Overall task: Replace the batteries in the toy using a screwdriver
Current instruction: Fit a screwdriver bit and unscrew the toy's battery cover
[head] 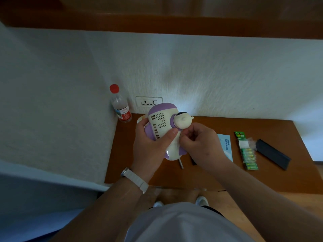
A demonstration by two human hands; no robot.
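I hold a purple and white toy [160, 122] above the wooden table [218, 175]. My left hand [148, 145] grips its vented body from below, thumb across the white shell. The curled fingers of my right hand [199, 144] pinch at the toy's white middle, just beside the left thumb. Whatever small part lies between those fingertips is hidden. A thin metal screwdriver [180, 163] lies on the table under the toy, touched by neither hand. To the right lies a green pack of batteries [248, 155], its top torn open.
A black flat case [273, 154] lies at the table's right, with a blue and white leaflet [227, 147] partly under my right wrist. A small black piece [193, 160] lies near the screwdriver. A water bottle [120, 105] stands in the back left corner beside a wall socket [149, 102].
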